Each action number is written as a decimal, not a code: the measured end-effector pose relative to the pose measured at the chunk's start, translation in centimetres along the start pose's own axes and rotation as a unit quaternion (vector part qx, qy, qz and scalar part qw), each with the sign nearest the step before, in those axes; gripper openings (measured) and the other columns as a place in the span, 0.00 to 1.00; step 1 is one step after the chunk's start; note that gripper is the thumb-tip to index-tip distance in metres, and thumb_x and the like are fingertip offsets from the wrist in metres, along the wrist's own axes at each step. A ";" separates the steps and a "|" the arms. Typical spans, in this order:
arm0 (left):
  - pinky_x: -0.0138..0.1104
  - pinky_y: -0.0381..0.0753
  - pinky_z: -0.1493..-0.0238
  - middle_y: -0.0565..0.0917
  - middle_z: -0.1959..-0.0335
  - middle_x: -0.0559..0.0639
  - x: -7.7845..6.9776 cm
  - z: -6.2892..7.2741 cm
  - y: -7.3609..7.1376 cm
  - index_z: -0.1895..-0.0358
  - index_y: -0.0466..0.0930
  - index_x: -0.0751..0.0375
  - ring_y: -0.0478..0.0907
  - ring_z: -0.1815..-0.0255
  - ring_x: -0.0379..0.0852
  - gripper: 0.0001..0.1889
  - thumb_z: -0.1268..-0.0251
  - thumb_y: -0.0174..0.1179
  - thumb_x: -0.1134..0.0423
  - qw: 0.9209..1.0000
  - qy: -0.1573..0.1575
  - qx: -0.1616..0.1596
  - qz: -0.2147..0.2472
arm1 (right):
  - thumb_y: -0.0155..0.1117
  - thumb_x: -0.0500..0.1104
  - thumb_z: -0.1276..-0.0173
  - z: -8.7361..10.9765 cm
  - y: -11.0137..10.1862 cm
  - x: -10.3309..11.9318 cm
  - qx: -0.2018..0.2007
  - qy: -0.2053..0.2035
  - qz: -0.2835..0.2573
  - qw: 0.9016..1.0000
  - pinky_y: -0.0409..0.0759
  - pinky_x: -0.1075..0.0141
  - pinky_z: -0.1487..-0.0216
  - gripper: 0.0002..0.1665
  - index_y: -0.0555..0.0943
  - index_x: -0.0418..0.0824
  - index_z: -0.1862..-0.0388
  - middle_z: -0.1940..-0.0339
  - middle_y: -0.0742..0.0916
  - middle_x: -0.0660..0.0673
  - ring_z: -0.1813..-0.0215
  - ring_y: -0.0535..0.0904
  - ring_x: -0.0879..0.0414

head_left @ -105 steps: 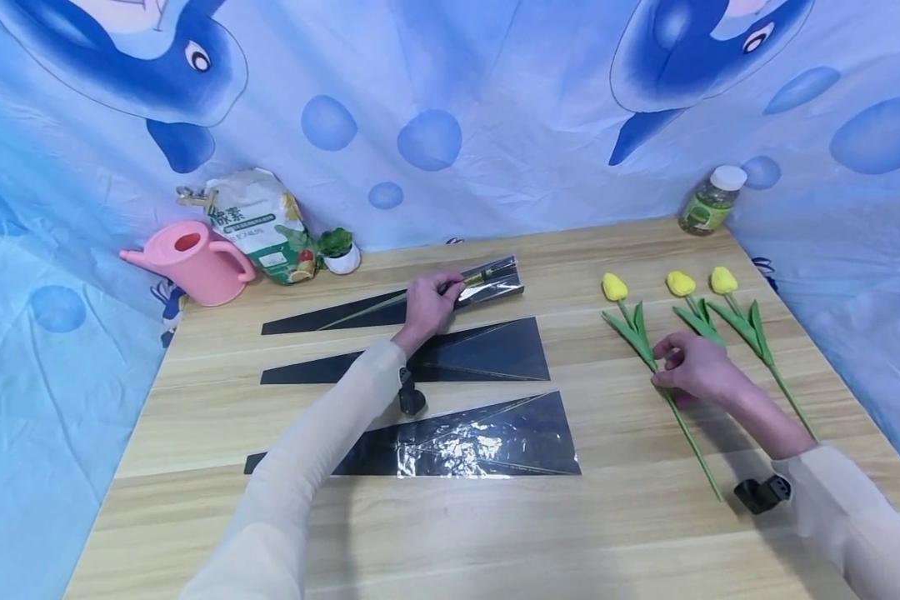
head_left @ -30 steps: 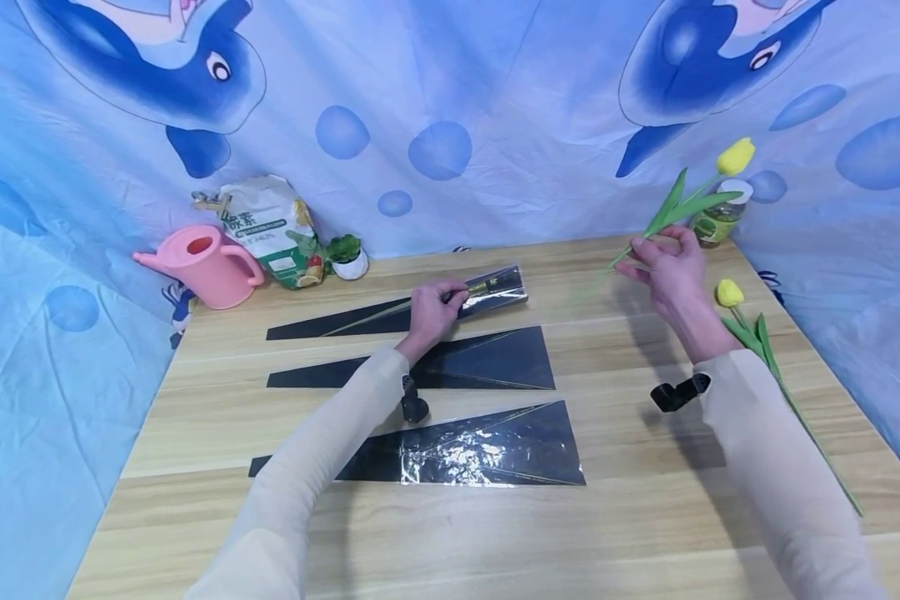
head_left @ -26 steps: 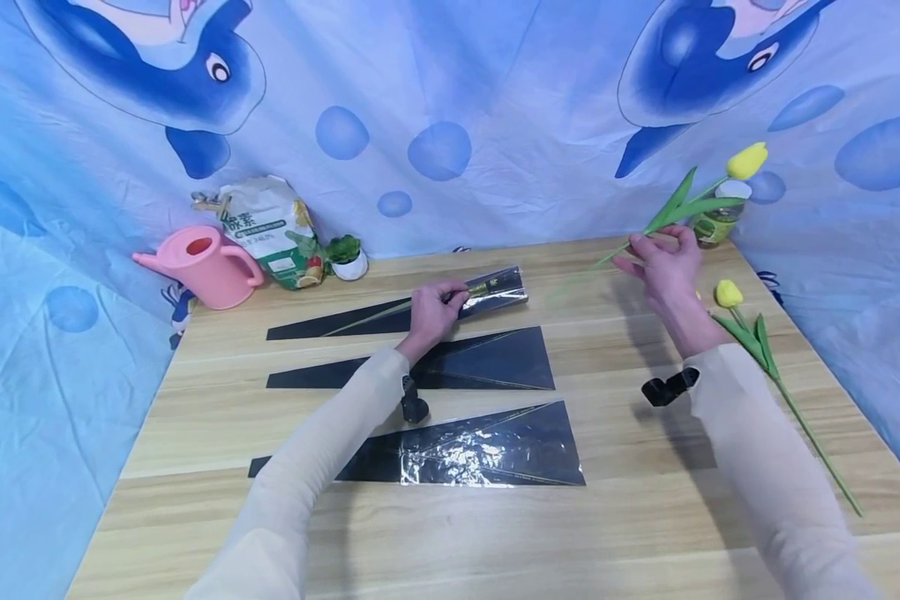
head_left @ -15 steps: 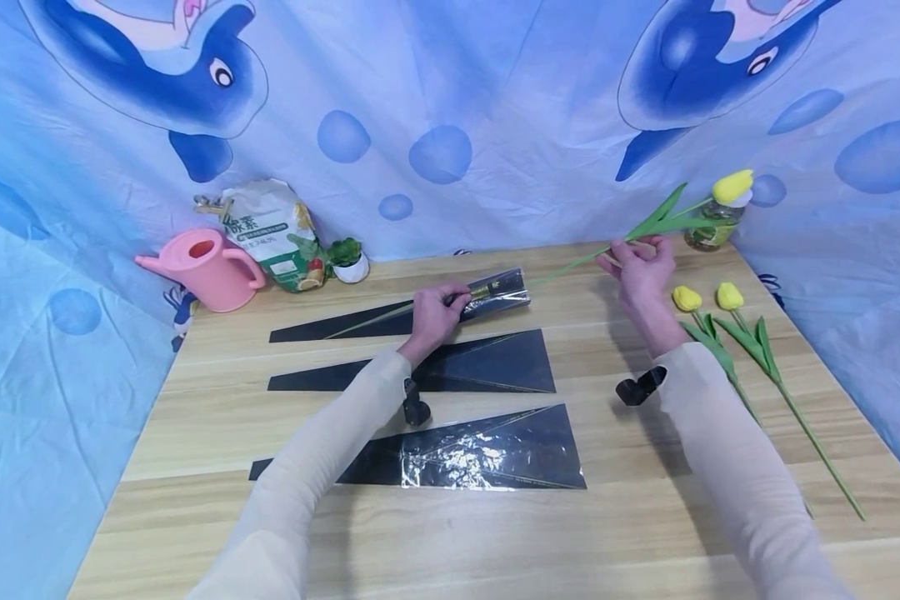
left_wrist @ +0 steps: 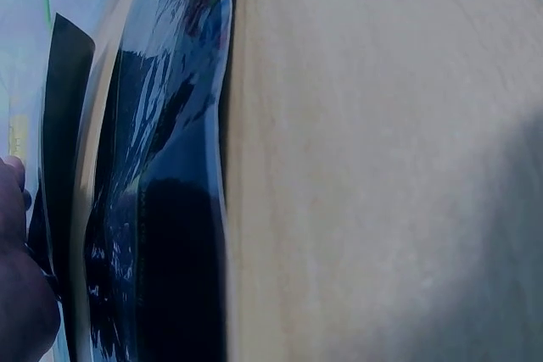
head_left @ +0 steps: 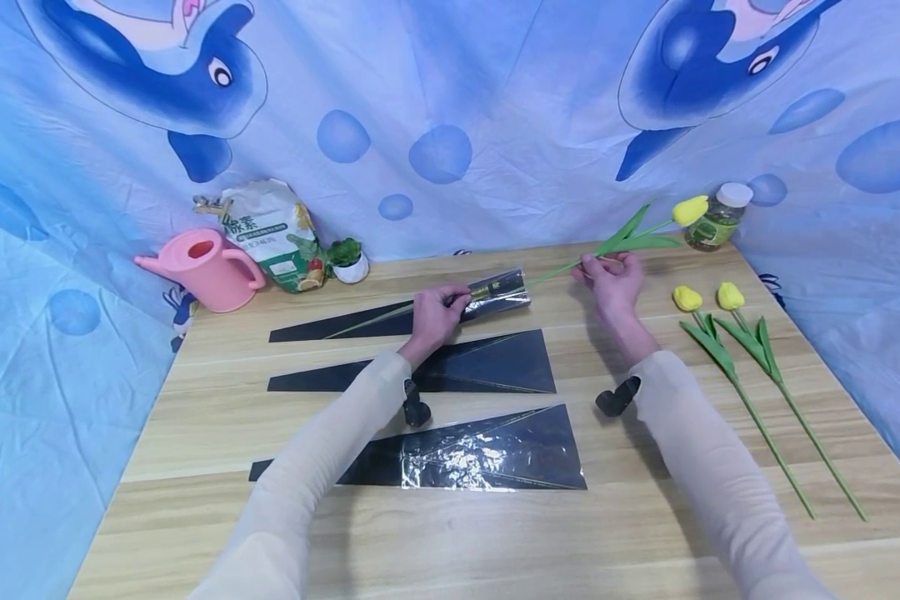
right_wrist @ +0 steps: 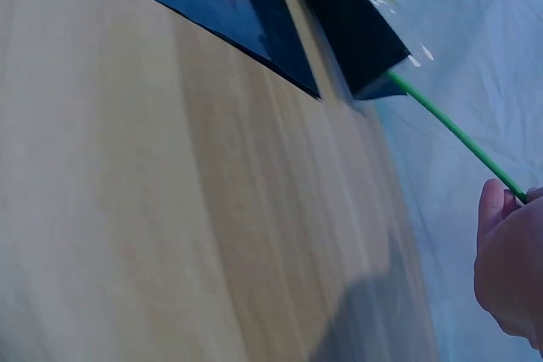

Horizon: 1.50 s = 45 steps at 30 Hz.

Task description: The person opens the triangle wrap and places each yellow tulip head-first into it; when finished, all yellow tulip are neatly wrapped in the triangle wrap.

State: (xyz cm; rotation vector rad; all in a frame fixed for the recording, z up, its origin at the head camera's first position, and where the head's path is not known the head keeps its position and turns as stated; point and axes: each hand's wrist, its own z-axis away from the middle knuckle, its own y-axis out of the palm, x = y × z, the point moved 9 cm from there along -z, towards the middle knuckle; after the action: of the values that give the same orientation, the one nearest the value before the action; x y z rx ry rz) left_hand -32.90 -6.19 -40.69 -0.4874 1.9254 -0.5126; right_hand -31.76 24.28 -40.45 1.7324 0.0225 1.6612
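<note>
My right hand (head_left: 612, 282) pinches the stem of a yellow tulip (head_left: 630, 235) just below its leaves. The tulip's bloom points right, and the lower stem (right_wrist: 458, 129) runs into the wide mouth of the farthest flower sleeve (head_left: 506, 292). That sleeve is black and clear plastic, tapered to the left, its mouth raised open. With thumb and fingers, my left hand (head_left: 437, 315) pinches its upper layer near a gold label. Two more flat black sleeves, a middle one (head_left: 495, 360) and a near one (head_left: 487, 450), lie in front.
Two yellow tulips, one (head_left: 742, 392) left of the other (head_left: 802, 408), lie at the table's right. Along the back stand a pink watering can (head_left: 210, 271), a white-green bag (head_left: 273, 242), a small potted plant (head_left: 348, 260) and a white-capped jar (head_left: 716, 218).
My right hand picked up the leftmost tulip, carried it to the back and has moved left, sliding its stem into the far sleeve. My left hand keeps its grip there.
</note>
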 end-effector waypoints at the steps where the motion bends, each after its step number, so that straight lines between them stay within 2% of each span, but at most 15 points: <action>1: 0.39 0.84 0.55 0.89 0.60 0.54 0.0 0.0 0.0 0.60 0.91 0.62 0.87 0.59 0.49 0.06 0.36 0.69 0.65 1.000 0.002 0.000 0.000 | 0.64 0.21 0.37 0.1 0.0 -0.2 0.001 -0.001 0.003 1.000 0.86 0.60 0.58 0.18 0.69 0.34 0.57 0.70 0.86 0.39 0.68 0.86 0.51; 9: 0.40 0.84 0.55 0.89 0.61 0.55 -0.2 0.1 0.2 0.60 0.91 0.62 0.87 0.59 0.49 0.05 0.36 0.69 0.66 1.000 0.013 -0.004 0.003 | 0.67 0.24 0.37 0.7 0.5 -1.1 0.003 -0.018 0.060 0.998 0.86 0.65 0.61 0.16 0.71 0.35 0.59 0.69 0.87 0.39 0.73 0.86 0.55; 17: 0.39 0.84 0.55 0.89 0.60 0.55 -0.3 0.2 0.4 0.60 0.91 0.62 0.87 0.59 0.49 0.05 0.36 0.69 0.66 1.000 0.003 -0.005 0.001 | 0.70 0.26 0.38 1.1 0.7 -2.7 0.003 0.025 0.069 0.997 0.85 0.63 0.57 0.18 0.72 0.36 0.56 0.66 0.86 0.41 0.68 0.87 0.54; 21: 0.39 0.84 0.54 0.89 0.59 0.54 -0.3 0.2 0.4 0.59 0.91 0.62 0.87 0.58 0.49 0.06 0.36 0.69 0.65 1.000 -0.007 -0.003 0.003 | 0.71 0.27 0.39 1.5 0.9 -3.0 0.002 0.028 0.075 0.997 0.85 0.63 0.57 0.21 0.71 0.38 0.52 0.64 0.86 0.41 0.67 0.87 0.54; 27: 0.39 0.84 0.54 0.89 0.58 0.54 -0.4 0.2 0.5 0.59 0.91 0.61 0.87 0.58 0.49 0.06 0.35 0.69 0.65 1.000 -0.014 0.002 0.009 | 0.71 0.27 0.39 1.7 1.1 -3.0 0.004 0.010 0.088 0.996 0.86 0.62 0.58 0.28 0.67 0.41 0.47 0.66 0.85 0.41 0.70 0.87 0.53; 30: 0.39 0.84 0.54 0.89 0.58 0.54 -0.5 0.2 0.6 0.58 0.91 0.61 0.87 0.58 0.48 0.06 0.35 0.69 0.65 1.000 -0.015 0.003 0.013 | 0.72 0.27 0.39 1.6 1.1 -3.1 0.000 0.013 0.074 0.997 0.86 0.60 0.58 0.30 0.67 0.42 0.46 0.65 0.85 0.40 0.70 0.87 0.52; 33: 0.38 0.83 0.53 0.89 0.58 0.54 -0.6 0.2 0.6 0.58 0.90 0.62 0.87 0.58 0.48 0.06 0.35 0.69 0.66 1.000 -0.015 0.004 0.015 | 0.71 0.29 0.37 1.6 1.0 -3.2 -0.005 0.007 0.060 0.998 0.86 0.59 0.57 0.26 0.69 0.41 0.47 0.62 0.85 0.38 0.69 0.87 0.51; 36: 0.39 0.83 0.53 0.89 0.58 0.54 -0.6 0.2 0.6 0.58 0.90 0.62 0.87 0.58 0.49 0.06 0.35 0.69 0.66 1.000 -0.016 0.004 0.015 | 0.69 0.33 0.33 1.5 0.8 -3.1 -0.010 -0.004 0.041 0.999 0.86 0.58 0.57 0.17 0.72 0.40 0.50 0.59 0.86 0.35 0.66 0.87 0.50; 40: 0.40 0.83 0.51 0.89 0.59 0.54 -0.6 0.2 0.7 0.58 0.91 0.61 0.87 0.57 0.48 0.06 0.35 0.68 0.65 1.000 -0.019 0.005 0.006 | 0.63 0.36 0.27 1.4 0.7 -2.8 -0.009 -0.019 0.033 0.999 0.86 0.61 0.58 0.08 0.76 0.36 0.53 0.60 0.85 0.37 0.62 0.86 0.50; 45: 0.40 0.83 0.51 0.89 0.59 0.53 -0.6 0.2 0.7 0.58 0.91 0.60 0.86 0.57 0.49 0.06 0.35 0.69 0.64 1.000 -0.018 0.005 -0.001 | 0.60 0.37 0.25 1.5 0.6 -2.5 -0.007 -0.021 0.034 0.999 0.86 0.65 0.60 0.07 0.77 0.33 0.55 0.63 0.85 0.40 0.59 0.85 0.46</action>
State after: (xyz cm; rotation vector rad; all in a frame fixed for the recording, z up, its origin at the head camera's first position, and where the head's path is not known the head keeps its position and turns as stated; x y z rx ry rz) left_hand -32.54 -5.30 -40.78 -0.4888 1.8864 -0.5119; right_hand -31.19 21.94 -42.22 1.7741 -0.0688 1.6690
